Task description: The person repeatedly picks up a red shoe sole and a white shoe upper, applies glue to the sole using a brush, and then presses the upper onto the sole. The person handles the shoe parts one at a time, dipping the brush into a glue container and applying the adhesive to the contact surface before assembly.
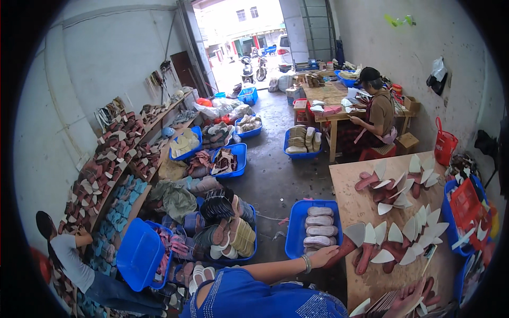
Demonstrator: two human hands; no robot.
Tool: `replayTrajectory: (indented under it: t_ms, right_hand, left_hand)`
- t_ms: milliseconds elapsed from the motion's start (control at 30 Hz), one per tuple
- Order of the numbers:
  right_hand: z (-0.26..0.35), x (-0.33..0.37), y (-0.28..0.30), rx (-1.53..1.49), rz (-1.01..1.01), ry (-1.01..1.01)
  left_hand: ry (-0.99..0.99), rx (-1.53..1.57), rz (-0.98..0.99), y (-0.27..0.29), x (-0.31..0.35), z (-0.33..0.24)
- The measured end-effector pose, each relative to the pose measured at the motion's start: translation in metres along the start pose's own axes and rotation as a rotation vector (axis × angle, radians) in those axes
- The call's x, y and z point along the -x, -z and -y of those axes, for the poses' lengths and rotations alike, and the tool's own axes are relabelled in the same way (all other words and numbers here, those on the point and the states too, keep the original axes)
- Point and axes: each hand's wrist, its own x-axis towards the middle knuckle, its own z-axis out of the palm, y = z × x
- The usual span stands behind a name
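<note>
My left hand, with a bangle at the wrist, reaches over the left edge of the wooden table. Its fingers are closed on a dark red shoe piece; a pale pointed piece lies at the far end of it. Low at the right, my right hand is beside a fanned stack of shoe pieces; its fingers are too unclear to read. Several more dark red shoe pieces with pale pointed parts lie in rows across the table.
A blue bin of pale shoes stands against the table's left side. Blue bins of shoe parts crowd the left floor. One person sits at a far workbench; another bends by the left shelves. Right of my table is another blue bin.
</note>
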Motion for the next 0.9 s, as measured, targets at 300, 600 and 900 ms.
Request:
replayTrajectory:
  t_ms: [300, 600, 900]
  right_hand:
    - [-0.027, -0.033, -0.025, 0.05, -0.03, 0.034]
    - [-0.045, -0.04, -0.023, 0.064, -0.076, 0.029]
    - [-0.051, -0.04, -0.012, 0.065, -0.085, 0.028]
  left_hand:
    - [0.062, 0.197, -0.008, -0.006, -0.031, 0.019]
    - [0.094, 0.049, 0.04, -0.007, -0.048, -0.015]
    - [0.098, -0.093, 0.071, -0.008, -0.062, -0.027]
